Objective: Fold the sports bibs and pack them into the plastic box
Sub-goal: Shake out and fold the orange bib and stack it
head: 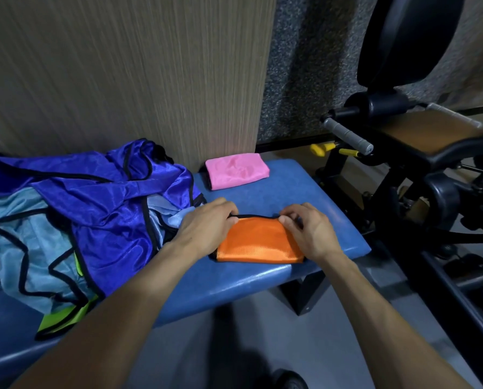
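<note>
A: Item one?

B: Folded orange mesh bib with black edging (258,241), a compact rectangle, flat on the padded blue vinyl desk (304,189), centre of frame.

A: Grip on it?

B: Left hand (206,223) pinches the far left corner, right hand (304,228) pinches the far right corner; fingers of both curl over the black-trimmed far edge. The body of the bib lies on the near side of both hands, between the wrists.

A: Step in hand?

B: By my judgement, squaring the last fold. To do it well: keep both corners level, draw the far edge taut so the layers line up, then flatten toward the lower edge to push air out. The slick mesh will probably spring open if released unpressed.

A: Other stock?

B: Folded pink mesh bib (237,170), above centre at the back of the desk, well apart from the hands. Loose heap of shiny royal-blue and pale-blue bibs (74,220) with a neon-yellow one beneath, left of frame, just beside the left wrist.

A: The plastic box?

B: Not in view.
</note>
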A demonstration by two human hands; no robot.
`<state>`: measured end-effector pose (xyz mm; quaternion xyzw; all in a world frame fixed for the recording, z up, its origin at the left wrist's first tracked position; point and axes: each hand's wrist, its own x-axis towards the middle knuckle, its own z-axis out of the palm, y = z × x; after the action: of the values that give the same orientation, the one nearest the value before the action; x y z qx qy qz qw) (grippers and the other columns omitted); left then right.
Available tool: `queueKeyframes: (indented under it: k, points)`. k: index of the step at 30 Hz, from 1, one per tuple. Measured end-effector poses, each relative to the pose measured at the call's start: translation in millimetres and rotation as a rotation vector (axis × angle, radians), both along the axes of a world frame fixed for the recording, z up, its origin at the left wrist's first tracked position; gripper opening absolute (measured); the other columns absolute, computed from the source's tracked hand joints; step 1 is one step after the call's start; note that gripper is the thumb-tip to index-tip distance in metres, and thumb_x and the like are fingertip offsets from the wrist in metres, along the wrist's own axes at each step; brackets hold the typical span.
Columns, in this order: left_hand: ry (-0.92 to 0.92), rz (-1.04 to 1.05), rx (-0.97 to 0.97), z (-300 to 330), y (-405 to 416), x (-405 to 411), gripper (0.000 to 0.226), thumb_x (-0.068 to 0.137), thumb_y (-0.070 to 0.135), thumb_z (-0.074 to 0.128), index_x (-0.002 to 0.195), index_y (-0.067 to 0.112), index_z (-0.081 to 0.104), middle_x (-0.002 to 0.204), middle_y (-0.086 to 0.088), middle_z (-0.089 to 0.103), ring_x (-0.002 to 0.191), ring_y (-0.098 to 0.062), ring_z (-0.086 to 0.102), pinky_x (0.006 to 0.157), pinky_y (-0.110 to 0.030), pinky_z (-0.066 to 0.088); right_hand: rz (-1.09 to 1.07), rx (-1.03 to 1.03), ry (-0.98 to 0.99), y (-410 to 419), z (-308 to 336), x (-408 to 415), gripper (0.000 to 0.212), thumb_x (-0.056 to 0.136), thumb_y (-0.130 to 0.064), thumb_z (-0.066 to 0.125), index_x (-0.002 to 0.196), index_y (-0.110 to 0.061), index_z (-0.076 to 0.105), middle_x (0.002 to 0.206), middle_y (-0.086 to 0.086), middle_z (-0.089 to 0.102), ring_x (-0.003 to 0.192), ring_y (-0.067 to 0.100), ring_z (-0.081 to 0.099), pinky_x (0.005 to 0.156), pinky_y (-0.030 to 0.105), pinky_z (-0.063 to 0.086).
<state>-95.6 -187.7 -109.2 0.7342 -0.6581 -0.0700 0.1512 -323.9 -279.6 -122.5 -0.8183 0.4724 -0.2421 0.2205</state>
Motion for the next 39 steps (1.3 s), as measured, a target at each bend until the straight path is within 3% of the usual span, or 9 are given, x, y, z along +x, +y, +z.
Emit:
queueKeyframes:
  k: [5,11,15,19,22,24,27,33,39]
  points:
    - [0.038,-0.007,-0.065,-5,-3,6,0.017,0.105,0.035,0.047,0.102,0.030,0.063,0.103,0.015,0.059,0.095,-0.012,0.060,0.084,-0.041,0.051,0.057,-0.003,0.010,-5,-3,-1,0.014,0.098,-0.043,0.062,0.103,-0.033,0.070,0.096,-0.012,0.055,0.090,0.011,0.056,0.078,0.033,0.047]
    - [-0.091,-0.017,-0.184,-18,4,4,0.026,0.106,0.041,0.045,0.114,0.026,0.065,0.108,0.010,0.065,0.102,-0.015,0.061,0.083,-0.043,0.053,0.094,-0.077,0.004,-8,-6,0,0.013,0.098,-0.044,0.062,0.099,-0.032,0.067,0.095,-0.013,0.056,0.088,0.010,0.056,0.076,0.035,0.050]
    - [-0.076,0.019,-0.208,-24,5,6,0.025,0.104,0.044,0.044,0.106,0.027,0.062,0.101,0.013,0.066,0.098,-0.012,0.060,0.081,-0.039,0.053,0.108,-0.123,0.005,-8,-6,1,0.012,0.096,-0.041,0.066,0.100,-0.030,0.067,0.095,-0.014,0.060,0.090,0.009,0.058,0.077,0.033,0.050]
    - [0.214,-0.017,-0.162,-18,-5,13,0.011,0.102,0.034,0.056,0.094,0.030,0.062,0.089,0.020,0.061,0.083,0.000,0.056,0.075,-0.027,0.044,0.112,-0.009,-0.060,-13,-6,1,0.010,0.094,-0.034,0.071,0.095,-0.024,0.070,0.094,-0.005,0.062,0.085,0.006,0.056,0.078,0.020,0.045]
    - [0.516,-0.030,0.023,-9,-19,24,0.015,0.101,0.030,0.060,0.087,0.031,0.065,0.085,0.015,0.065,0.079,0.001,0.059,0.078,-0.025,0.046,0.083,0.106,-0.081,-14,-4,3,0.010,0.094,-0.031,0.070,0.095,-0.021,0.069,0.098,-0.004,0.061,0.088,0.005,0.055,0.075,0.009,0.039]
    - [0.651,-0.022,0.105,-6,-24,29,0.017,0.102,0.031,0.059,0.088,0.027,0.068,0.086,0.012,0.068,0.082,-0.003,0.061,0.082,-0.026,0.048,0.055,0.138,-0.075,-14,-4,7,0.010,0.096,-0.031,0.069,0.093,-0.022,0.066,0.099,-0.004,0.059,0.090,0.009,0.055,0.075,0.014,0.038]
    - [0.713,-0.005,0.084,-8,-27,29,0.017,0.103,0.031,0.058,0.090,0.025,0.068,0.086,0.011,0.068,0.082,-0.002,0.061,0.080,-0.024,0.046,0.012,0.130,-0.031,-14,-5,13,0.013,0.098,-0.033,0.065,0.091,-0.022,0.063,0.100,-0.004,0.058,0.094,0.015,0.055,0.082,0.028,0.041]
    - [0.598,-0.014,0.015,-13,-29,28,0.013,0.102,0.029,0.060,0.092,0.025,0.066,0.087,0.010,0.069,0.083,-0.006,0.064,0.082,-0.028,0.051,-0.026,0.047,0.073,-13,-7,20,0.019,0.102,-0.034,0.057,0.087,-0.021,0.057,0.099,0.000,0.058,0.096,0.025,0.057,0.088,0.048,0.048]
    - [0.177,-0.116,0.044,-13,-29,33,0.012,0.101,0.032,0.058,0.089,0.033,0.058,0.089,0.010,0.064,0.089,0.003,0.049,0.077,-0.027,0.043,-0.067,-0.004,0.171,-5,-2,28,0.026,0.102,-0.040,0.053,0.099,-0.015,0.062,0.106,0.005,0.060,0.104,0.028,0.053,0.087,0.048,0.048]
